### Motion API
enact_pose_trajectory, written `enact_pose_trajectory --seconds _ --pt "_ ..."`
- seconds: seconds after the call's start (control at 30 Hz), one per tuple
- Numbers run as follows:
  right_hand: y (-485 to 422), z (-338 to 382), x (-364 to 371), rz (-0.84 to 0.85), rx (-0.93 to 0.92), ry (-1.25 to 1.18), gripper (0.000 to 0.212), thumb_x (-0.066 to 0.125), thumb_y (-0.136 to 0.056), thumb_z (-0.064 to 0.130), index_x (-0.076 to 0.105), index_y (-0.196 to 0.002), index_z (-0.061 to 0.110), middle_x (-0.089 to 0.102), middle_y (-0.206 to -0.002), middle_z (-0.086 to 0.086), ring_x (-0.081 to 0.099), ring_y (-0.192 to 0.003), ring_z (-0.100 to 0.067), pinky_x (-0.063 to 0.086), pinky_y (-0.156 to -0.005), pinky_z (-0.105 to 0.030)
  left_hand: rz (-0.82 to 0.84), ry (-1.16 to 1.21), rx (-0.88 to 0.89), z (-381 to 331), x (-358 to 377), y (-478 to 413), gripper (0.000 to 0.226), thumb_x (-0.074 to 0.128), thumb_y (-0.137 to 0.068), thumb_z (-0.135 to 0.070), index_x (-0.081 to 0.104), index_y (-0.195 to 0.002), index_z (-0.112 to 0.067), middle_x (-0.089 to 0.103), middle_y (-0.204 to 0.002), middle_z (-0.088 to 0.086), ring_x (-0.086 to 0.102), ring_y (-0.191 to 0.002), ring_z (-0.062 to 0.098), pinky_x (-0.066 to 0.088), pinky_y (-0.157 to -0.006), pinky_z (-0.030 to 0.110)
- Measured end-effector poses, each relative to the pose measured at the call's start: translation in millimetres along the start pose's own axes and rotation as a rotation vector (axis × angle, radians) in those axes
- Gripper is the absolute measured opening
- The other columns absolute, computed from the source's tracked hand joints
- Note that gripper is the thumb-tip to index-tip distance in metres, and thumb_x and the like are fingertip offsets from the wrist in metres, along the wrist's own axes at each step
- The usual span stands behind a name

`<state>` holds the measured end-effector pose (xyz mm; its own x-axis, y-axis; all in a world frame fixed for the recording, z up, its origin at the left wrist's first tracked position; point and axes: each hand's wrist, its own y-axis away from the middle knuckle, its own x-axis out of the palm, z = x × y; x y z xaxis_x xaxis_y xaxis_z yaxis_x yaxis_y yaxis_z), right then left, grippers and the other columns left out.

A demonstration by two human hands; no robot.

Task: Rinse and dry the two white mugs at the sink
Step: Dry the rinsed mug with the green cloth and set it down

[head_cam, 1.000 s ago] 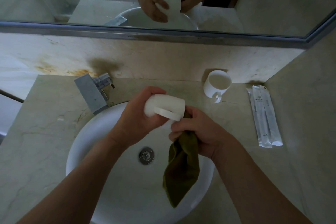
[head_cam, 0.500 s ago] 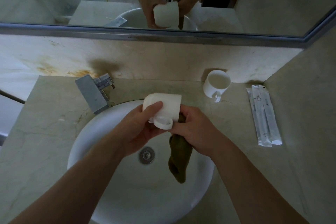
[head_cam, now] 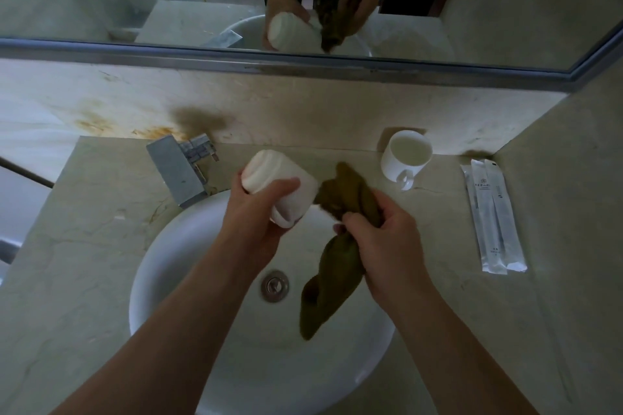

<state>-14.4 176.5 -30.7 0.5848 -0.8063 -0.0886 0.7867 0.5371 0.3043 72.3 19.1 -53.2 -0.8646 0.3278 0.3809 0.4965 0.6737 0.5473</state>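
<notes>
Gripping smooth white ceramic mug [head_cam: 277,190] sideways, centre frame over round white basin [head_cam: 161,280], left hand [head_cam: 259,212] wrapped round its body. Right hand [head_cam: 381,242] fisted on olive-green cloth [head_cam: 340,199], tip at mug mouth. Risk: wet glaze slipping, chipping on basin. Second white mug [head_cam: 406,158] upright, upper right.
</notes>
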Motion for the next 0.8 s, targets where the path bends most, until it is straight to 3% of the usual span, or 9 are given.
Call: enact_pose_trajectory --seconds 0.1,0.2,0.27,0.4,0.5,0.57,0.6,0.67,0.8 --pt "0.3 7.9 3.3 -0.032 -0.369 0.330 0.038 0.068 -0.100 0.012 0.067 -0.136 0.022 0.074 -0.106 0.009 0.072 -0.094 -0.005 0.062 -0.085 -0.023 0.079 -0.387 0.079 -1.4 -3.2 2.4 0.078 0.093 -0.065 -0.010 0.056 -0.132 -0.022 0.069 -0.122 0.010 0.070 -0.107 0.032 0.064 -0.080 0.045" --pt "-4.3 5.0 27.0 0.229 -0.706 0.608 0.041 0.056 -0.106 0.015 0.059 -0.147 0.011 0.063 -0.147 -0.005 0.052 -0.144 -0.018 0.038 -0.125 -0.045 0.132 -0.660 0.145 11.1 -6.3 -2.7 0.022 0.078 -0.085 0.003 0.064 -0.100 -0.007 0.070 -0.079 0.009 0.068 -0.067 0.021 0.054 -0.053 0.024" --pt "-11.8 5.6 32.7 0.354 -0.790 0.794 0.044 0.046 -0.106 0.022 0.061 -0.145 0.012 0.058 -0.154 -0.005 0.039 -0.155 -0.023 0.015 -0.131 -0.061 0.213 -0.898 0.185 11.9 -0.5 3.2 0.032 0.054 -0.098 0.018 0.058 -0.080 -0.008 0.059 -0.070 0.008 0.061 -0.055 0.010 0.050 -0.048 0.013" --pt "-26.1 23.3 27.6 0.413 -0.686 0.901 0.039 0.046 -0.107 0.022 0.063 -0.141 0.013 0.065 -0.146 -0.003 0.056 -0.139 -0.020 0.003 -0.132 -0.060 0.247 -0.836 0.095 4.0 9.3 6.9 0.049 0.056 -0.093 0.019 0.046 -0.062 -0.017 0.047 -0.058 -0.002 0.056 -0.045 -0.005 0.044 -0.053 0.005" --pt "-32.4 32.8 27.5 0.354 -0.555 0.781 0.028 0.049 -0.108 0.015 0.068 -0.129 0.010 0.075 -0.117 -0.005 0.069 -0.109 -0.020 0.036 -0.124 -0.049 0.329 -0.988 0.179 -2.7 9.6 8.2 0.046 0.062 -0.094 0.011 0.049 -0.070 -0.026 0.052 -0.067 -0.008 0.058 -0.061 -0.002 0.046 -0.068 0.009" --pt "-35.8 37.9 24.4 0.274 -0.437 0.690 0.024 0.050 -0.109 0.016 0.071 -0.120 0.012 0.073 -0.096 0.000 0.068 -0.087 -0.012 0.055 -0.091 -0.031 0.414 -1.110 0.291 -5.6 7.2 9.7 0.040 0.075 -0.087 0.008 0.055 -0.082 -0.026 0.058 -0.077 -0.013 0.062 -0.070 -0.014 0.048 -0.067 0.005" --pt "-37.0 41.0 21.8 0.243 -0.380 0.633 0.026 0.049 -0.110 0.017 0.071 -0.123 0.015 0.072 -0.096 0.004 0.066 -0.086 -0.004 0.053 -0.084 -0.021 0.450 -1.131 0.342 -6.5 4.7 10.7 0.041 0.083 -0.081 0.003 0.057 -0.092 -0.027 0.060 -0.085 -0.017 0.061 -0.077 -0.021 0.048 -0.069 0.002" --pt "-39.0 45.2 15.9 0.214 -0.276 0.512 0.035 0.048 -0.111 0.018 0.065 -0.141 0.024 0.072 -0.124 0.007 0.063 -0.109 0.001 0.049 -0.101 -0.019 0.482 -1.137 0.382 -8.2 -2.1 14.7 0.061 0.094 -0.071 -0.009 0.056 -0.113 -0.030 0.063 -0.099 -0.021 0.061 -0.088 -0.024 0.049 -0.073 0.001" --pt "-41.5 35.2 0.6 0.185 -0.095 0.252 0.050 0.051 -0.109 0.014 0.053 -0.154 0.036 0.057 -0.155 0.011 0.053 -0.141 -0.009 0.040 -0.124 -0.038 0.455 -0.865 0.288 -3.6 -21.9 18.9 0.086 0.100 -0.061 -0.015 0.059 -0.136 -0.025 0.074 -0.122 -0.005 0.072 -0.109 0.007 0.060 -0.085 0.025"
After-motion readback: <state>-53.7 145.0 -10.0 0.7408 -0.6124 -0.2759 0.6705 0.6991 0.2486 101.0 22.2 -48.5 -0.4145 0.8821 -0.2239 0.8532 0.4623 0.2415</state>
